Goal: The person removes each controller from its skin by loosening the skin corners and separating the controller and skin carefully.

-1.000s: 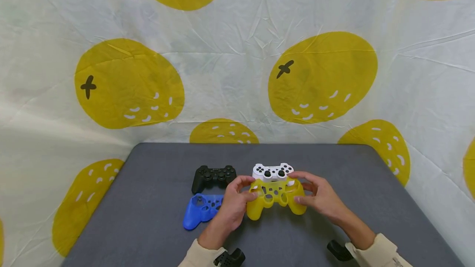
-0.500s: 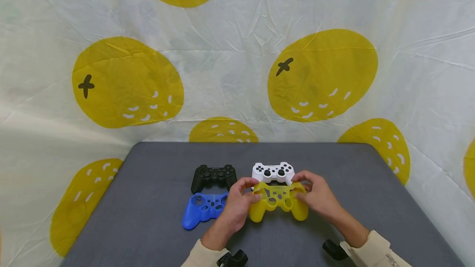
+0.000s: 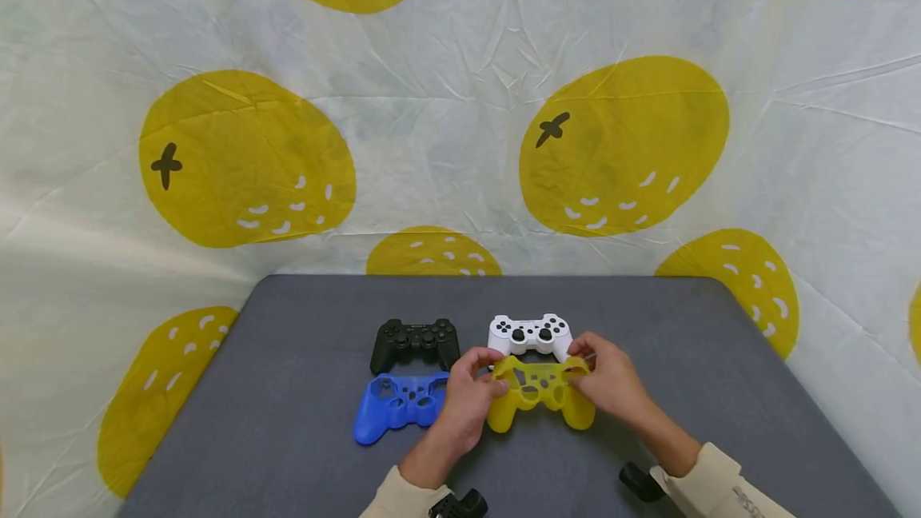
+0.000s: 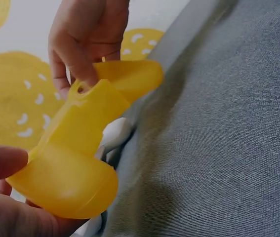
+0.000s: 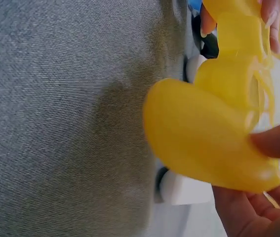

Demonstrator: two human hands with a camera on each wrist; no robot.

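A yellow silicone controller cover (image 3: 541,395) is held above the table between my two hands, its hollow grips toward me. My left hand (image 3: 469,398) pinches its left end with thumb and fingers. On the opposite end, my right hand (image 3: 610,378) grips the cover, thumb on the near face. Just beyond the cover lies a white game controller (image 3: 530,332), partly hidden by it. In the left wrist view the yellow cover (image 4: 75,158) stands apart from the cloth. The right wrist view shows one rounded grip of the cover (image 5: 199,133) close up.
Left of the white controller, a black game controller (image 3: 415,344) lies on the grey table (image 3: 288,406). A blue silicone cover (image 3: 392,410) lies in front of it, its right end behind my left hand. A fruit-print curtain (image 3: 446,142) hangs behind the table.
The yellow cover has come slightly toward me and tipped, showing more of the white controller behind it. Both hands moved with it and kept their hold.
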